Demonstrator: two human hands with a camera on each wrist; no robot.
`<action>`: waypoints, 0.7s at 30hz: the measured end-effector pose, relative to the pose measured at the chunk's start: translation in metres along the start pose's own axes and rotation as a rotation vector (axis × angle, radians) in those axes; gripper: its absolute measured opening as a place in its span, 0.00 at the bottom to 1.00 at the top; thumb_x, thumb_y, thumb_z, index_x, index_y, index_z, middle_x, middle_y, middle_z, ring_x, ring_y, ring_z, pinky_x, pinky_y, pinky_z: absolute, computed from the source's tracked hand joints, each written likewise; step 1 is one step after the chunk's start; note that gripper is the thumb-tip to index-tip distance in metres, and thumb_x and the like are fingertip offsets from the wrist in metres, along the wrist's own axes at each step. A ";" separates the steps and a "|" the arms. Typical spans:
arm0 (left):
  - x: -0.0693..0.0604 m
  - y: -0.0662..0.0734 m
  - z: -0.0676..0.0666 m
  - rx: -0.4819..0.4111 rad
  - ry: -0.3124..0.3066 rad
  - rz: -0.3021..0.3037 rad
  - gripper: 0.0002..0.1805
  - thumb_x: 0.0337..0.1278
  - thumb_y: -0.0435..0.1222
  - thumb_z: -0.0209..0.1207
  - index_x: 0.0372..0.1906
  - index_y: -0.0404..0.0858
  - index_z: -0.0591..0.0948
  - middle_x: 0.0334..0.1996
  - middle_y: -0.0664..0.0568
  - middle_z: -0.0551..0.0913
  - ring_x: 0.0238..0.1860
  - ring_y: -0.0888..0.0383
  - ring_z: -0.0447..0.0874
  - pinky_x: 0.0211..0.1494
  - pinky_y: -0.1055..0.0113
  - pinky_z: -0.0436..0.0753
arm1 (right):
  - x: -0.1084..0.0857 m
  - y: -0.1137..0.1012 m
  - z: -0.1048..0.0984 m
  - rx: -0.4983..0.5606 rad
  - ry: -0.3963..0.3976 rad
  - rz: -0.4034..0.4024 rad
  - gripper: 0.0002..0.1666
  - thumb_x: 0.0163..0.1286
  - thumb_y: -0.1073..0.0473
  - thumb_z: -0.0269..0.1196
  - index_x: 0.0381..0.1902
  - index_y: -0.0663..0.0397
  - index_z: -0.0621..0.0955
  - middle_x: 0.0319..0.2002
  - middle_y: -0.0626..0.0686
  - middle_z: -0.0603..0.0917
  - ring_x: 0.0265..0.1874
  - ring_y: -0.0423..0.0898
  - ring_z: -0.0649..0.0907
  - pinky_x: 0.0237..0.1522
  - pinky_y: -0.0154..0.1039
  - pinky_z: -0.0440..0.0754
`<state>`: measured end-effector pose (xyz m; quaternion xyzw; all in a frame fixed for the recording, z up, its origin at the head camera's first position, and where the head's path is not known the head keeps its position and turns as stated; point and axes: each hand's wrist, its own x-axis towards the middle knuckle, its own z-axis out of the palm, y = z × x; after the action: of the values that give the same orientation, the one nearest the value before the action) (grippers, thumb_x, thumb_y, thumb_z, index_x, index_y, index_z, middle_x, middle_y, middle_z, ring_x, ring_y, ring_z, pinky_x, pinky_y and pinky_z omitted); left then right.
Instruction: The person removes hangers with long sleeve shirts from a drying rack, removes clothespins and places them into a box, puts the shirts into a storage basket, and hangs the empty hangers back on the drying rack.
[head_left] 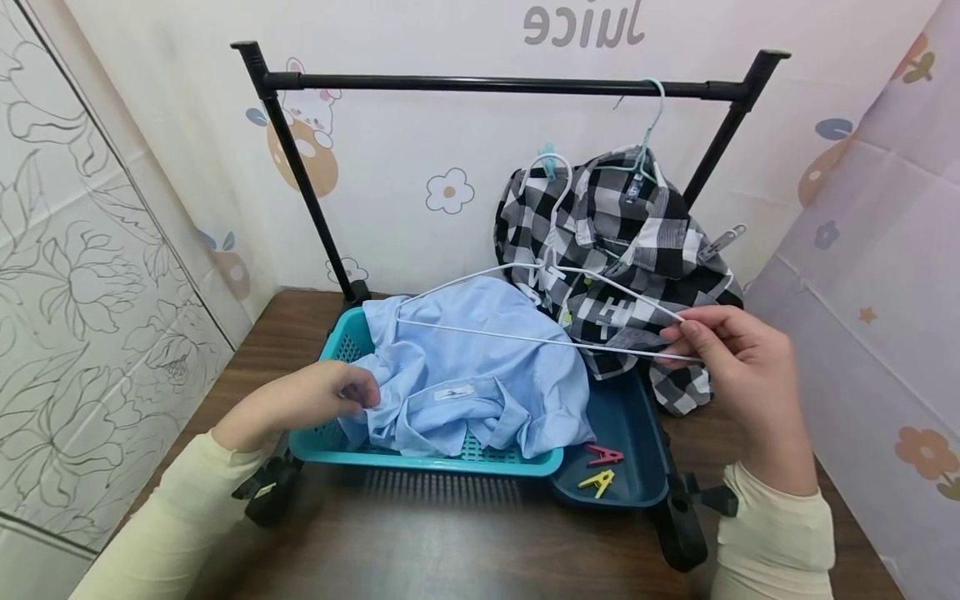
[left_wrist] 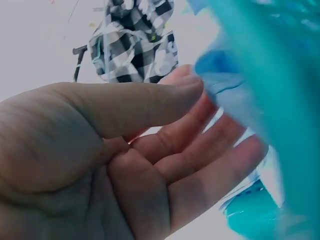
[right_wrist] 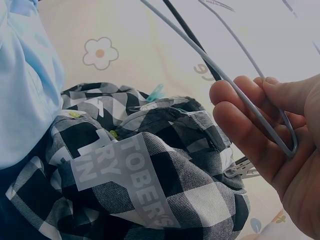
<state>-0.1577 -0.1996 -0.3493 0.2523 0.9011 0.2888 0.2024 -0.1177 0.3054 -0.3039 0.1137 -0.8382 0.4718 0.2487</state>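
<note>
A light blue collared shirt lies spread over the teal basket, its collar and label towards me. My left hand is at the shirt's left side; in the left wrist view its thumb and index finger pinch an edge of the blue cloth. With my right hand I grip one corner of a thin white clothes hanger, between thumb and fingers. The hanger is held out above the shirt, hook up. In the right wrist view, its bent corner lies against my fingers.
A black rack spans the back. Black-and-white checked clothing hangs at its right on a mint hanger. A dark blue tray beside the basket holds a red clothespin and a yellow clothespin.
</note>
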 end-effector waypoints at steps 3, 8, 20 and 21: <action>-0.001 0.000 -0.008 0.007 0.054 0.017 0.07 0.68 0.31 0.63 0.47 0.43 0.85 0.43 0.52 0.87 0.46 0.56 0.86 0.52 0.53 0.87 | 0.000 0.000 0.000 -0.005 0.003 0.000 0.11 0.76 0.65 0.61 0.51 0.65 0.84 0.36 0.44 0.90 0.29 0.39 0.90 0.37 0.32 0.86; 0.002 0.000 -0.023 0.035 0.229 -0.002 0.07 0.68 0.35 0.65 0.47 0.45 0.85 0.43 0.53 0.87 0.47 0.54 0.85 0.52 0.52 0.87 | -0.001 0.001 0.000 -0.002 0.005 -0.003 0.11 0.76 0.66 0.61 0.51 0.65 0.84 0.35 0.44 0.90 0.28 0.40 0.90 0.35 0.33 0.86; 0.006 0.000 -0.064 -0.044 0.563 -0.082 0.17 0.74 0.48 0.58 0.54 0.41 0.83 0.48 0.45 0.86 0.49 0.50 0.83 0.52 0.54 0.83 | 0.000 0.002 0.002 0.025 0.007 -0.014 0.11 0.74 0.67 0.62 0.50 0.68 0.84 0.35 0.46 0.90 0.28 0.41 0.90 0.34 0.34 0.87; 0.006 0.000 -0.067 -0.048 0.587 -0.091 0.19 0.74 0.50 0.58 0.55 0.40 0.82 0.49 0.45 0.86 0.49 0.49 0.82 0.52 0.55 0.82 | 0.000 0.002 0.002 0.030 0.008 -0.016 0.10 0.74 0.68 0.62 0.50 0.68 0.84 0.35 0.46 0.90 0.28 0.41 0.90 0.34 0.34 0.87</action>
<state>-0.1969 -0.2242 -0.3001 0.1124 0.9244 0.3614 -0.0480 -0.1195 0.3046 -0.3058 0.1224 -0.8290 0.4829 0.2541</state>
